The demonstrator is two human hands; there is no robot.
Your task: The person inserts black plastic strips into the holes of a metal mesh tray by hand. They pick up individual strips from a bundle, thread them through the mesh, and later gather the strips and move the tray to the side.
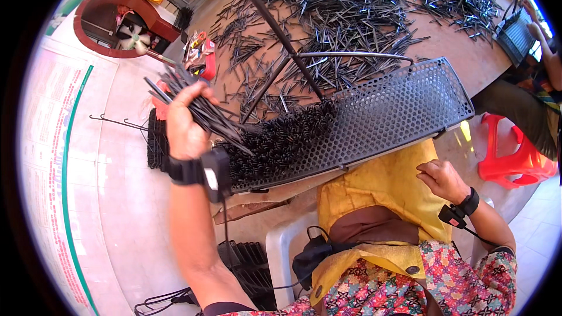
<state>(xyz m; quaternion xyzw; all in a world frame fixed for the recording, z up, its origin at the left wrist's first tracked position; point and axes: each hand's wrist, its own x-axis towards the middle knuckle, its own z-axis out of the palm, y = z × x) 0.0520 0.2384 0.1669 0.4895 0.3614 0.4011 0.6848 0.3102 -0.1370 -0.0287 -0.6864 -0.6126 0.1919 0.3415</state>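
Observation:
My left hand (188,120) is wrapped round a thick bundle of thin black sticks (205,111), lifted over the left end of a long black perforated tray (398,99). Black sticks (263,149) stand packed upright in the tray's left part, their ends showing. The holes in its right part are bare. A dark metal rod frame (281,32) rises from the tray. Over the yellow apron (374,175) on my lap, to the right below the tray, my right hand (443,180) has its fingers curled closed; whatever is in them, if anything, is hidden.
Loose black sticks (345,17) lie heaped across the table (451,52). A red container (206,61) stands at the table's left edge. At the right, another person (547,70) is beside a grey-blue basket (515,35) and a red stool (512,152). A fan (134,38) shows at far left.

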